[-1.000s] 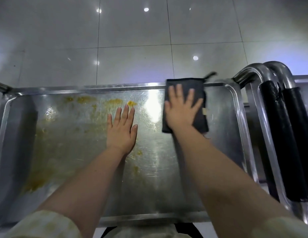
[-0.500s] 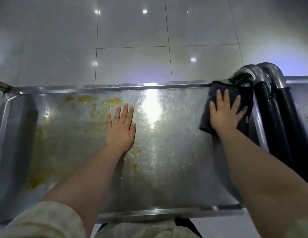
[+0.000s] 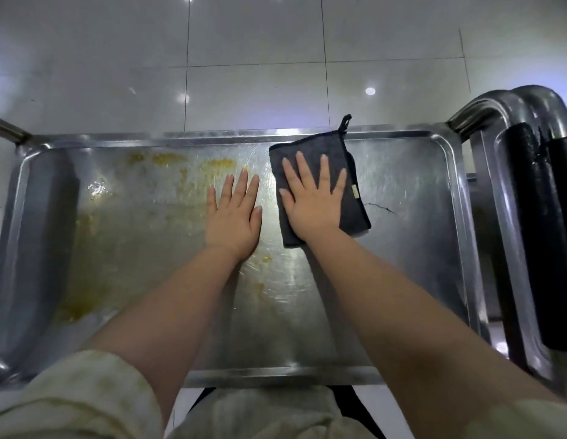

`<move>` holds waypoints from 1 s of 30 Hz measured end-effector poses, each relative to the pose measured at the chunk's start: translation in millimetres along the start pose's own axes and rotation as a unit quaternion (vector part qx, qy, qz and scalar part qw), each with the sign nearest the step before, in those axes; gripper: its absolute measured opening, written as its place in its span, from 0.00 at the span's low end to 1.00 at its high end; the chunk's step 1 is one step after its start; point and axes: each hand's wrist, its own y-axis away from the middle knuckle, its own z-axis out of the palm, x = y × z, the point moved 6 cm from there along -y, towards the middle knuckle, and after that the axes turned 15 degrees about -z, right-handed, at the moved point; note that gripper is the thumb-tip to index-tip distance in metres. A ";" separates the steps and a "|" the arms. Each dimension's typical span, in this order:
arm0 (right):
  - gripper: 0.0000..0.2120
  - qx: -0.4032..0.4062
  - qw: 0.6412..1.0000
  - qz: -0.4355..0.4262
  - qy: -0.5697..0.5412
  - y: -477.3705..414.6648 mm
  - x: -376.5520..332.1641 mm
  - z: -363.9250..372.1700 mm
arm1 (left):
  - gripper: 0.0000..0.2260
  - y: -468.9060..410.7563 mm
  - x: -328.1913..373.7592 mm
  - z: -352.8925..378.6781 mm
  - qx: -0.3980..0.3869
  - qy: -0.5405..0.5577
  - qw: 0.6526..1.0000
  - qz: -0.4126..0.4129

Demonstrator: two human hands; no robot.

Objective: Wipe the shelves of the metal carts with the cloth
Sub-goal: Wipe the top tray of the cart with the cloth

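Right hand [image 3: 313, 201] and dark grey cloth [image 3: 355, 213] have swept back left from the far-right corner of the shelf [image 3: 402, 312], where half a second ago they sat against the cart handles [image 3: 484, 112]. They are now mid-way along the far edge, with the cloth's far side at the rim and its hanging loop [image 3: 346, 122] poking over it. That is the same spot as a second ago, so one out-and-back stroke along the far edge. Right hand lies flat, fingers straight and spread, palm pressing the cloth onto the metal without clutching it. Left hand [image 3: 234, 217] hasn't shifted: flat on bare shelf, fingers straight, just beside the cloth and not touching it, likely bracing the metal cart [image 3: 10, 248]. Right half of the shelf looks shiny, with only scratches and a thin dark mark [image 3: 380, 208] near the cloth; can't tell if it is a crack or lint. Yellow-brown stains [image 3: 168, 159] run along the far edge left of the left hand, there is a bigger smear [image 3: 76, 308] toward the near-left corner, and a few spots [image 3: 264, 258] sit by the left wrist. Judgement: right side about done, left half not yet wiped, so this shelf is roughly midway. The next stroke probably has to carry on leftward. The left hand sits in that path and would need lifting.
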 end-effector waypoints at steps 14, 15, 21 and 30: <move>0.26 -0.015 0.982 -0.186 0.031 154.2 -37.7 49.9 | 0.26 -0.9 -1.5 5.2 0.008 -0.001 1.000 0.007; 0.26 0.007 0.990 -0.135 0.028 124.5 -24.8 38.7 | 0.26 -1.0 -1.4 5.7 0.007 -0.003 1.000 0.010; 0.27 0.003 0.999 0.043 -0.014 -20.1 31.0 -12.0 | 0.25 -0.7 -2.0 6.0 0.007 0.018 1.000 0.009; 0.28 0.017 0.998 -0.059 0.008 140.9 -14.7 38.0 | 0.27 -0.8 -2.4 4.2 -0.008 0.009 1.000 0.017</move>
